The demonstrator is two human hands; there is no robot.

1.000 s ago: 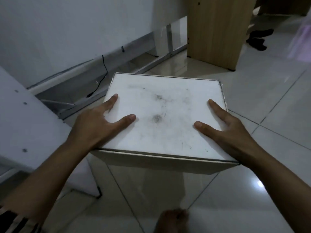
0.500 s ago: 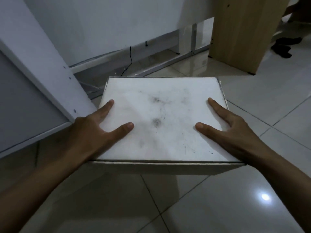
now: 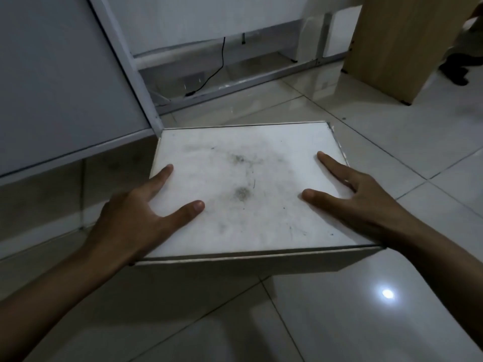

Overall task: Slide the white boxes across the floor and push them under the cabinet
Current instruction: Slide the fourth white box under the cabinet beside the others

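A flat white box (image 3: pixel 248 189) with dusty smudges on its lid lies on the tiled floor in the middle of the view. My left hand (image 3: pixel 136 220) grips its near left corner, thumb and forefinger spread on the lid, other fingers down the side. My right hand (image 3: pixel 360 202) holds the near right corner the same way. The white cabinet (image 3: pixel 60 82) stands at the left, raised off the floor, with a dark gap beneath it. The box's far left corner sits just beside the cabinet's front corner post.
A black cable (image 3: pixel 214 71) hangs down by the wall behind the cabinet, above a metal floor rail (image 3: pixel 251 82). A wooden panel (image 3: pixel 407 43) stands at the back right, with dark shoes (image 3: pixel 454 69) beyond it. Glossy floor tiles (image 3: pixel 339 309) spread to the right and front.
The box, held in both hands, has moved leftward and now sits by the cabinet's corner. The cabinet takes up more of the left side. Both hands keep the same hold.
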